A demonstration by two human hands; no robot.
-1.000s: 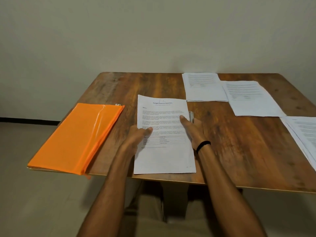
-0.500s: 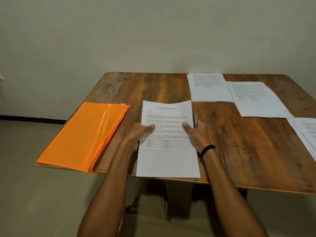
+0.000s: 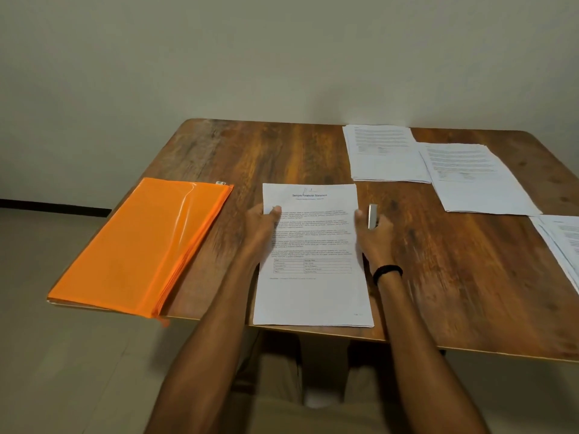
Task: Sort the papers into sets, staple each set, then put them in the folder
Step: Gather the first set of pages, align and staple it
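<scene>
Dim warm light, white glare streak on the orange folder (image 3: 147, 242) at the left edge of the table (image 3: 250, 151), left hand (image 3: 261, 228) and right hand (image 3: 376, 236) motion-blurred.

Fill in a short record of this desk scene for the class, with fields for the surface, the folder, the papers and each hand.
surface: wooden table
folder: orange folder, flat on the left side
centre papers: paper set headed "Sample Financial Statement", at the near edge
other papers: back pile and middle pile side by side; far-right pile cut off by the frame
left hand: left hand, thumb on the set's left edge
right hand: right hand at the set's right edge, by a small silver object; grip unclear
</scene>
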